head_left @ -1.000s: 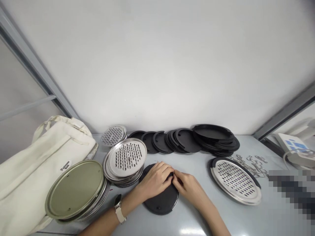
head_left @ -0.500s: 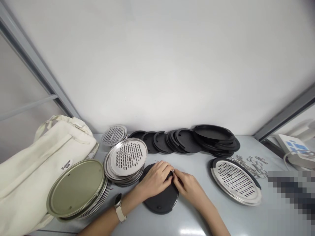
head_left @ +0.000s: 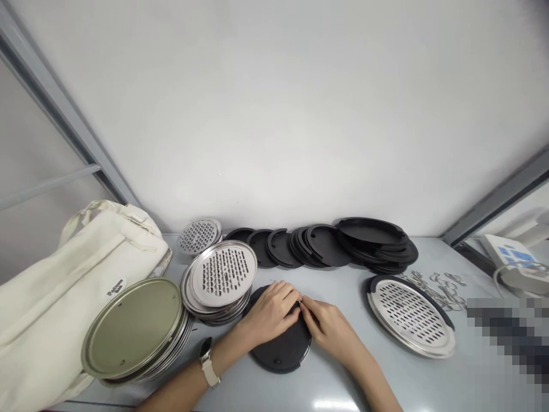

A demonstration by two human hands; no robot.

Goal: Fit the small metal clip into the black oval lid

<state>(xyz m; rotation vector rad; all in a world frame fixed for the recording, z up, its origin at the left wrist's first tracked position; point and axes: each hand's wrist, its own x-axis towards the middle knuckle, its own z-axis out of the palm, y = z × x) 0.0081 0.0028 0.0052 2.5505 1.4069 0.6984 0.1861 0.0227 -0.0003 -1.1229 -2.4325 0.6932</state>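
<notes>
A round black cover [head_left: 281,349] lies on the table in front of me, with a hole near its front edge. A strip of silver edge shows on its right side. My left hand [head_left: 274,312] rests across the cover's upper part, thumb and fingers curled together at its far right edge. My right hand [head_left: 323,323] meets it there, closed in a pinch against that edge. Between the two sets of fingertips a tiny bright bit shows, too small to name. Left of the cover stands a stack of round metal graters [head_left: 225,277].
Green round plates [head_left: 132,329] are stacked beside a cream bag [head_left: 86,269]. Smaller graters [head_left: 199,236] and a row of black covers [head_left: 323,245] line the wall. On the right are a grater with a black rim piece [head_left: 412,317] and loose metal clips [head_left: 446,289].
Both hands stay at the same edge of the black cover. My right fingertips have shifted very slightly; everything else is still.
</notes>
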